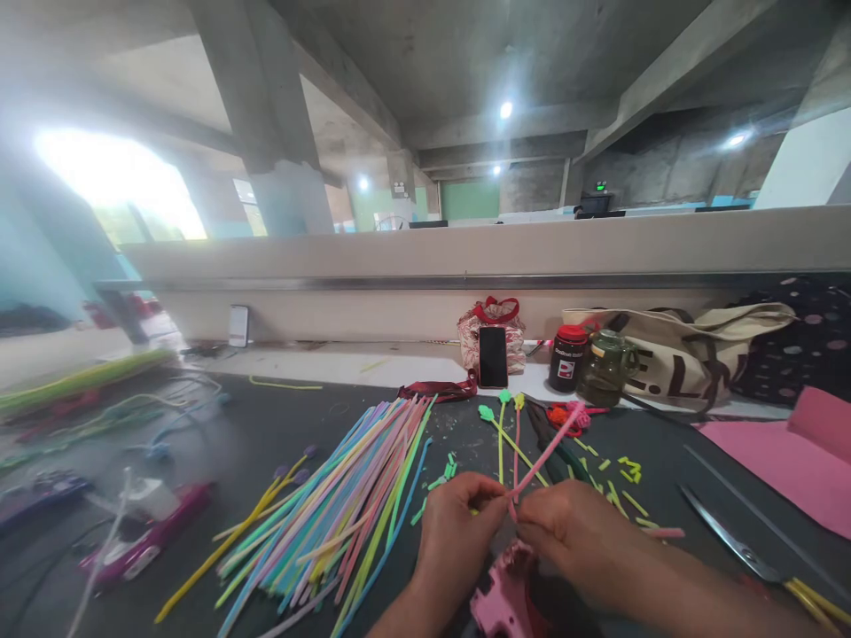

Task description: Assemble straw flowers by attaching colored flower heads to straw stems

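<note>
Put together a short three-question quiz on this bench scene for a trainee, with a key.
1. Multiple choice: what is pinched between the fingertips of the left hand and right hand?
A) a pink pipe cleaner
B) scissors
C) a cloth bag

2. True or false: in the picture, the upright black phone stands to the left of the red-lidded bottle.

3. Fill in: the multicoloured bundle of pipe cleaners lies nearer to the person's ____ hand.

Key
1. A
2. True
3. left
</note>
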The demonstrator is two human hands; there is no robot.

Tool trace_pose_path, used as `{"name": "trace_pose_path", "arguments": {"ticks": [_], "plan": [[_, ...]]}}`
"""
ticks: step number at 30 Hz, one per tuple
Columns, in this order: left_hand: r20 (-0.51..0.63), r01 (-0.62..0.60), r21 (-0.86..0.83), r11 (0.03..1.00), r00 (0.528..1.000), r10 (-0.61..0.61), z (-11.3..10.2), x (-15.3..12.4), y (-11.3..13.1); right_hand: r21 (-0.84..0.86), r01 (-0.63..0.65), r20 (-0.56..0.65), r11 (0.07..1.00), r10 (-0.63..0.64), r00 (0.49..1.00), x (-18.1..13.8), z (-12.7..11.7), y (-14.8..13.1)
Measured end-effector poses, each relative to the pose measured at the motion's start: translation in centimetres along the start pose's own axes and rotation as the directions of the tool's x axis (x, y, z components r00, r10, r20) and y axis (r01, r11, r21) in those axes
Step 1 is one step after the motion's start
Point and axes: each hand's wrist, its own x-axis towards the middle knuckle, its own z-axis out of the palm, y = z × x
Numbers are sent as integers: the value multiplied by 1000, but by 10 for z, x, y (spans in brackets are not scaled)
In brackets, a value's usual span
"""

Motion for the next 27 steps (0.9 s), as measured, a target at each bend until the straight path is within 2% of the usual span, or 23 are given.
{"name": "trace_pose_path", "arguments": {"ticks": [4,7,9,11,12,14,15,18,20,22,24,26,27], "plan": [[49,-25,74,997,999,22,-1,0,-3,-295,32,51,955,-18,999,3,-9,-6],[167,-91,165,982,984,63,-6,-2,0,-354,39,26,934,-32,999,8,-27,-6],[279,-185,163,969,951,134,-11,-5,4,-227,52,62,972,-39,997,13,-40,1],[351,-236,87,968,917,192,-14,-8,6,72,34,194,997,-47,980,17,-47,11],[364,-218,30,976,911,192,-15,-10,7,246,-25,281,969,-46,958,18,-47,17],[366,-102,-99,990,921,132,-16,-14,7,514,-205,427,833,-41,903,18,-41,28],[363,-31,-159,987,928,88,-15,-15,6,587,-281,451,759,-19,892,16,-35,33],[346,120,-288,950,938,-14,-13,-17,6,738,-412,461,535,48,886,8,-13,39],[297,142,-357,923,954,-32,-10,-15,6,808,-457,468,371,65,881,1,2,38],[231,142,-447,883,972,-40,-7,-12,7,871,-443,442,212,53,895,-4,17,32],[185,150,-561,814,981,-53,-2,-9,6,934,-354,350,59,63,935,-6,31,25],[165,165,-661,732,984,-72,4,-5,6,962,-274,274,-20,99,957,-5,41,16],[146,160,-695,701,986,-81,7,-4,5,968,-249,250,-17,117,961,-3,45,13]]}}
